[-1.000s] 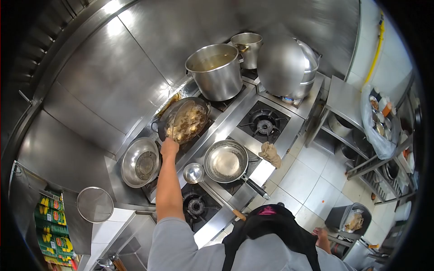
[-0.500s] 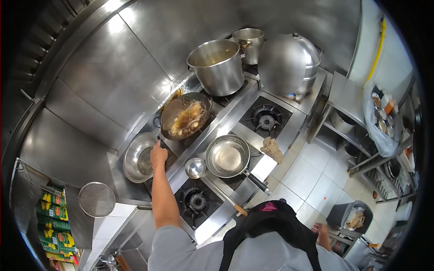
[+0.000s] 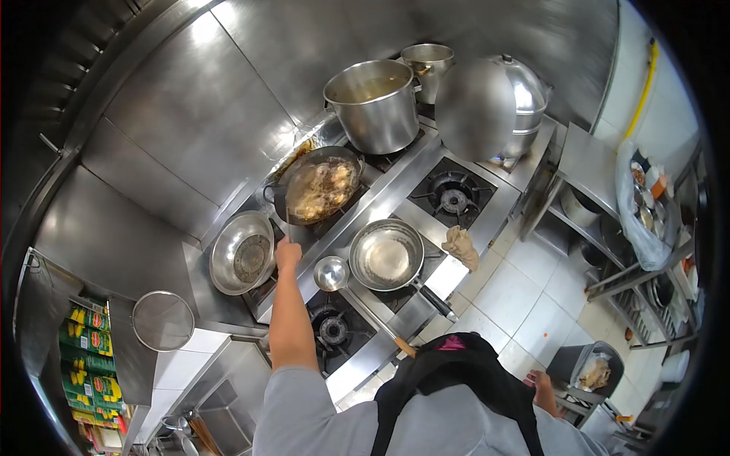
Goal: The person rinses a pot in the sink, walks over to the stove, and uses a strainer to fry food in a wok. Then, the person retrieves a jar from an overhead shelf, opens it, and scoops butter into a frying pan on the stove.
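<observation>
My left hand (image 3: 288, 255) is closed around the handle of a thin metal utensil (image 3: 288, 226). Its far end reaches the near edge of a dark wok (image 3: 354, 169), where the working end is hard to make out. Browned food pieces (image 3: 323, 190) sit in bubbling oil inside the wok. Left of my hand, a wide steel bowl (image 3: 222, 262) rests tilted on the stove. My right hand (image 3: 542, 387) hangs low by my side, fingers loosely apart, with nothing visible in it.
A frying pan (image 3: 388, 257) and a long-handled ladle (image 3: 332, 273) lie on the near burners. Behind stand a large stockpot (image 3: 374, 114), a smaller pot (image 3: 427, 72) and a lidded steamer (image 3: 528, 99). A round strainer (image 3: 163, 321) is at left, a bin (image 3: 570, 363) at right.
My left hand has shifted slightly right, away from the steel bowl, with the utensil. The food in the wok has spread and its pieces show more distinctly. My right hand stays low.
</observation>
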`<state>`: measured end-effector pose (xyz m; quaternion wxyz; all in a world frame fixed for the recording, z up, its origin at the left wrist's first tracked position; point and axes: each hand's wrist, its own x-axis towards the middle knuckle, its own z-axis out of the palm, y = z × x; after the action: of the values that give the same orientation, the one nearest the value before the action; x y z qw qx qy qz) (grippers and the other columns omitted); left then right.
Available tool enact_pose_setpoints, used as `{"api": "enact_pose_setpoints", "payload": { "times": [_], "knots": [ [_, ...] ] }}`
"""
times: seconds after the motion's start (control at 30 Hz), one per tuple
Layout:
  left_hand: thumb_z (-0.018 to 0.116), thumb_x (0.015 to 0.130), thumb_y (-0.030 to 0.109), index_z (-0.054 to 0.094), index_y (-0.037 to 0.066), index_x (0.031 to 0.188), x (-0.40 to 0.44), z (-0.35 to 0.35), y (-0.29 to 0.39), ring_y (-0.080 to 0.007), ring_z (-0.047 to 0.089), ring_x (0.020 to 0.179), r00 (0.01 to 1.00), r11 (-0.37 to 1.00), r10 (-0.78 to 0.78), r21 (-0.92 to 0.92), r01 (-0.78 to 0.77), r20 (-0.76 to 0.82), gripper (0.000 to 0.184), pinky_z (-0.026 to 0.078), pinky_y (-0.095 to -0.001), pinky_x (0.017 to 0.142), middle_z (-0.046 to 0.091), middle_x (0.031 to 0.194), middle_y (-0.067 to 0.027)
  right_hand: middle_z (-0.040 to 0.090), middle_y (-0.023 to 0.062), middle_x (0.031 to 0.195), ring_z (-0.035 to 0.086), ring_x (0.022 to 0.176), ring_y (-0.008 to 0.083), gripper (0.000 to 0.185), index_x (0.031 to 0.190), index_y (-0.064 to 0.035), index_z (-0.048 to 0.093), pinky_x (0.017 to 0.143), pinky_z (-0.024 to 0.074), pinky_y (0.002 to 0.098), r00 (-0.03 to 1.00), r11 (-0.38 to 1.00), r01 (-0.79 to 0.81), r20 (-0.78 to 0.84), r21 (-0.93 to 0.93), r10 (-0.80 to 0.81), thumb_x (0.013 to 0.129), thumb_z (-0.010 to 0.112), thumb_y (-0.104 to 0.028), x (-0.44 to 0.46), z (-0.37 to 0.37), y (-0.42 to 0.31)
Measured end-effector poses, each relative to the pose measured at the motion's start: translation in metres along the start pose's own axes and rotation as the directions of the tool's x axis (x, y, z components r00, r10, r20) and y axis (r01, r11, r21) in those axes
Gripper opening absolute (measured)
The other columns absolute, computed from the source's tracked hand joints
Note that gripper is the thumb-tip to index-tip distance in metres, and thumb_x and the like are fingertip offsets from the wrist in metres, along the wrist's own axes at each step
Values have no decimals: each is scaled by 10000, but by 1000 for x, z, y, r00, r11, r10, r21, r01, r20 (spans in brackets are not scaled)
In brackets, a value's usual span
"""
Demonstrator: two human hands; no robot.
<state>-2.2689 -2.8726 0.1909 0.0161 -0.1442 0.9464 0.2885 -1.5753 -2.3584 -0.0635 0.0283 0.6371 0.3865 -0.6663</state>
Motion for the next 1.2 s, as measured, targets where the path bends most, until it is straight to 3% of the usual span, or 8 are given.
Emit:
{"api": "enact_pose_setpoints", "payload": {
  "times": [0.1,0.17,0.27,0.5,0.63,0.77,0.9,1.2],
  "knots": [
    [473,759,128,570,113,1254,74,36,-43,-383,546,1132,967,974,225,-2,-227,-118,505,419,-430,971,587,1207,-218,524,121,1095,567,898,315,343,1160,-38,517,655,516,437,1000,1000,5,2,1,-5,886,501,-245,2,0,-5],
    [461,772,114,564,133,1260,8,-15,12,-404,576,1072,978,975,208,-72,-209,-21,500,447,-440,926,613,1149,-224,523,122,1107,564,910,320,348,1162,-36,516,672,514,445,1000,999,-21,-10,47,22,888,495,-250,10,-9,5],
    [437,784,87,563,90,1265,-22,-32,30,-405,593,1049,949,969,248,55,-242,-194,497,458,-450,897,616,1129,-245,520,126,1131,558,912,314,362,1177,-37,515,701,506,456,998,993,-34,51,114,29,890,487,-257,14,-15,15],
    [439,829,121,558,144,1294,-12,19,1,-372,525,1175,985,987,158,24,-156,-69,481,410,-414,1004,552,1271,-207,556,138,1041,573,855,287,332,1130,-12,538,698,499,401,1000,996,-1,7,89,1,878,487,-221,44,-29,79],
    [449,832,116,560,149,1293,-19,-10,16,-379,535,1150,961,974,225,63,-218,-159,475,421,-427,977,558,1254,-211,549,138,1040,570,846,297,324,1118,-16,537,689,498,399,1000,998,25,0,-49,-25,873,500,-224,16,-22,54],
    [473,813,120,558,149,1294,-57,-42,26,-398,568,1082,939,952,302,106,-287,-163,489,446,-451,915,597,1183,-216,540,138,1046,567,847,320,341,1134,-22,532,693,499,420,996,996,64,-67,69,-60,873,508,-239,-18,-3,28],
    [486,800,131,530,172,1325,-50,0,12,-398,564,1095,983,955,184,230,-185,23,528,434,-459,947,579,1219,-208,531,135,1069,562,862,332,368,1162,-29,519,697,504,443,1000,999,-19,-18,43,20,878,504,-263,-10,1,24],
    [470,837,99,544,138,1306,-38,-12,10,-400,546,1121,940,947,316,-11,-320,-129,476,426,-447,962,575,1222,-223,535,111,1078,564,877,298,349,1151,-50,528,680,510,433,999,994,-13,-33,108,16,882,495,-268,3,4,11]
  ]
}}
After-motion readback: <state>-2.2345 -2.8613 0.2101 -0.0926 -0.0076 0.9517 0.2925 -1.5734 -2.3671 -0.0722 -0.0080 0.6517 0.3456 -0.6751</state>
